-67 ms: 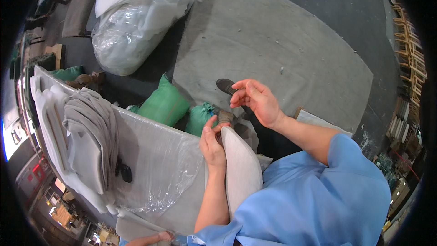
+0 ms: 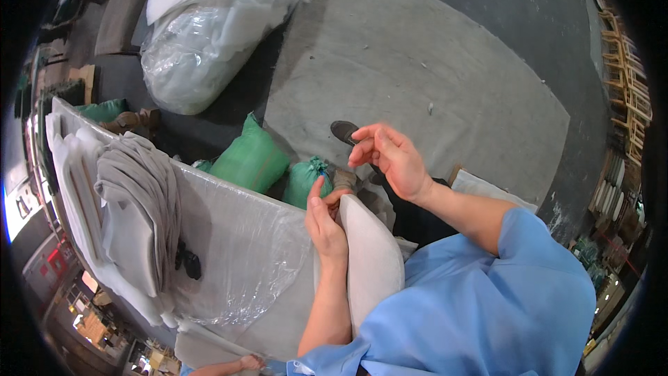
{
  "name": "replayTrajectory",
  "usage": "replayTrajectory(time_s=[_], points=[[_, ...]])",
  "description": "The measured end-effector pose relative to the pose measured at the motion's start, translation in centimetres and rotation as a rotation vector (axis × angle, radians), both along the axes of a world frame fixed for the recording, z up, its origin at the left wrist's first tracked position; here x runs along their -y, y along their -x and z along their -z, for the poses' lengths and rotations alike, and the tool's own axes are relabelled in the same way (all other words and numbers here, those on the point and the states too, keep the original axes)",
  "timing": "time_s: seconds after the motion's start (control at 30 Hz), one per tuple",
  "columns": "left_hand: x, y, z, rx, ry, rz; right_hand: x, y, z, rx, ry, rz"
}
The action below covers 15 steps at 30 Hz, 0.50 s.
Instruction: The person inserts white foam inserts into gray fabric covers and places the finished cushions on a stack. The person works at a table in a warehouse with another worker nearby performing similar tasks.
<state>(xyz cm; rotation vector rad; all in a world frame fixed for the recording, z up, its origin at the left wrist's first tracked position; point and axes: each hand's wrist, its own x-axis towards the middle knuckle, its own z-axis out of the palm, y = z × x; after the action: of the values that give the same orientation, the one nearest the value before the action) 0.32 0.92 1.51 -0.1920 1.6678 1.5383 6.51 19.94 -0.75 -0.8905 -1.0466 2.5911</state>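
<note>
Pale off-white fabric covers the rounded, padded cushion (image 2: 372, 265) that stands on edge between the person's left forearm and blue-shirted body, its narrow far end reaching the bare left hand (image 2: 327, 226). That hand's fingers bend around this end, the index finger raised; how firmly they grip cannot be told. Ahead and to the right, the bare right hand (image 2: 396, 164) hangs in the air apart from the cushion, fingers half open and loosely curled, holding nothing that shows. Left of the cushion runs a long grey work surface under clear crinkled plastic film (image 2: 257, 251), bearing a heap of folded light-grey cloth (image 2: 136, 167) and, next to it, a small black object (image 2: 189, 261). Beyond its far edge sit two knotted green woven sacks (image 2: 254, 157). Another person's hand (image 2: 250, 362) rests near the lower edge.
</note>
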Motion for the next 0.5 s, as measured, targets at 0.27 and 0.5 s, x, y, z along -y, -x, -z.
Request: replayTrajectory(time_s=[0.27,0.5], points=[[0.4,-0.7,1.5,-0.039,-0.132,-0.227,4.5,0.1,0.5,-0.207,0.065,-0.425],[-0.4,2.5,-1.6,-0.141,-0.251,-0.013,5.8,1.7,4.6,0.065,0.376,-0.24]])
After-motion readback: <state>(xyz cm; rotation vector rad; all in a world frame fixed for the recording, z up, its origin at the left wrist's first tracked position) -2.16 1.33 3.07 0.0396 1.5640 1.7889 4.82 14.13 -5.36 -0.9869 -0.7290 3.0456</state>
